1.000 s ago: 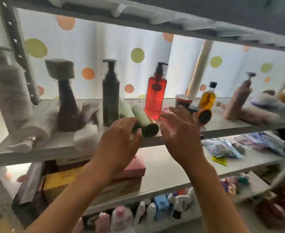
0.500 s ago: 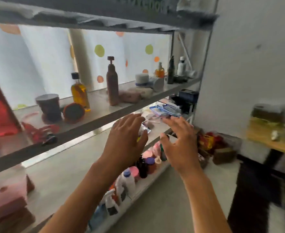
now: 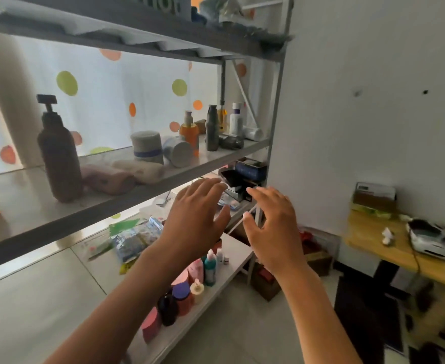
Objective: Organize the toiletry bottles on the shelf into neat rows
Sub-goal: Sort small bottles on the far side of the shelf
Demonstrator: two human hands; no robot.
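My left hand (image 3: 197, 222) and right hand (image 3: 274, 229) hover side by side in front of the grey metal shelf (image 3: 126, 195), fingers spread, holding nothing. On it, a tall brown pump bottle (image 3: 58, 156) stands near the front edge; an orange bottle (image 3: 189, 131), dark grey bottle (image 3: 212, 128) and white bottle (image 3: 235, 119) cluster toward its right end.
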